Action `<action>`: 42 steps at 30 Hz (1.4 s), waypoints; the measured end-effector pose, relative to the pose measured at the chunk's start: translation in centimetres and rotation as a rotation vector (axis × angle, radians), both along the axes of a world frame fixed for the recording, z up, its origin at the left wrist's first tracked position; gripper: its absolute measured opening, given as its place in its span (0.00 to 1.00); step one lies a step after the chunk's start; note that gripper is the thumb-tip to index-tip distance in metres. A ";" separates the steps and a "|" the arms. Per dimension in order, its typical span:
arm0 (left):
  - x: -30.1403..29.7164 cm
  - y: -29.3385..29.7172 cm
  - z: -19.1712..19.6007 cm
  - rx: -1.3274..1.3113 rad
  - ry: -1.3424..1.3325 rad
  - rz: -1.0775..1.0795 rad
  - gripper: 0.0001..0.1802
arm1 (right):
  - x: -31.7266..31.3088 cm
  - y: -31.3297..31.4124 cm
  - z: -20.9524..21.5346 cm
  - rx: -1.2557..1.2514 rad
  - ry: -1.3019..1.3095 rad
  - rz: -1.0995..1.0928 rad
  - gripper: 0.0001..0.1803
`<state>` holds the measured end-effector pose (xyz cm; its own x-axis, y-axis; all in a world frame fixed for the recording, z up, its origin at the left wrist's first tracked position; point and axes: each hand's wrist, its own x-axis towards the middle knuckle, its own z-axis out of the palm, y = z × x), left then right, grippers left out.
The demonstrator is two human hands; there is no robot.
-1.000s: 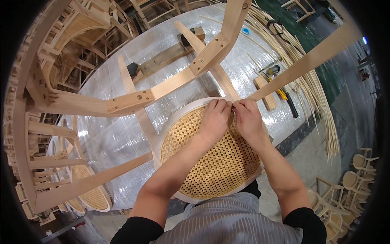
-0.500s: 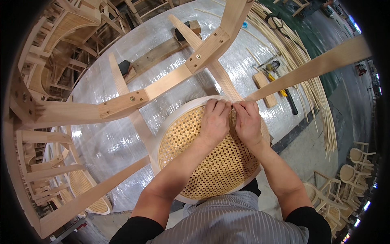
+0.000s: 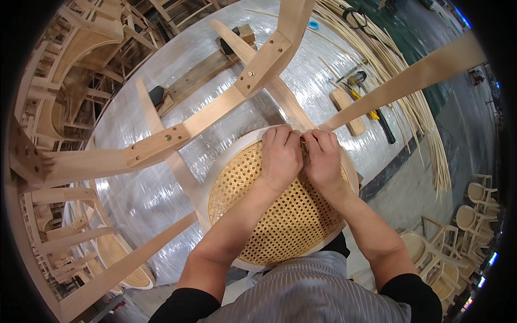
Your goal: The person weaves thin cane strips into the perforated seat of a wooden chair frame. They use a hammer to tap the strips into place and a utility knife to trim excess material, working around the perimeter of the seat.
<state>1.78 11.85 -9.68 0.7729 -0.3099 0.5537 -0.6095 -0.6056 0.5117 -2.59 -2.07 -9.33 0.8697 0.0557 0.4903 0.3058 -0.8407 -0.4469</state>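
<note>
Left hand [image 3: 281, 153]: fingers curled, tips drawn into a pinch at the far edge of the round caned panel [image 3: 285, 229]. Right hand [image 3: 322, 156]: just beside it, curled likewise, fingertips on or near the same spot. Whether either grips a loose strand cannot be told; knuckles hide the tips.

Panel lies before the person's torso, its pale rim [image 3: 214, 180] around the weave. Step in hand, as I judge it: fine finger work at the weave's far edge. Next move seems to call for small, even finger pressure, without tearing neighbouring strands.

Beyond the panel, to its left: wooden frame [image 3: 214, 113] above a film-covered table [image 3: 134, 185]. Beyond, to its right: wood block [image 3: 347, 112], dark-handled tool [image 3: 385, 129]. Farther right of panel: long pale strips [image 3: 417, 102].
</note>
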 end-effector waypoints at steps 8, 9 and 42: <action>0.6 -0.1 -0.2 0.007 0.031 -0.008 0.15 | -0.2 0.1 0.0 -0.032 0.035 -0.028 0.26; 0.6 -0.1 -0.2 0.007 0.029 -0.009 0.14 | -0.2 0.1 0.0 -0.026 0.031 -0.023 0.26; -0.1 0.9 -0.5 0.049 0.014 -0.070 0.15 | -1.1 0.0 0.6 -0.059 0.076 0.004 0.27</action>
<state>1.69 12.70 -10.21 0.7558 -0.3898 0.5262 -0.6443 -0.5859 0.4915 -3.70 -2.04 -8.75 0.9040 0.0856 0.4189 0.2760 -0.8651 -0.4188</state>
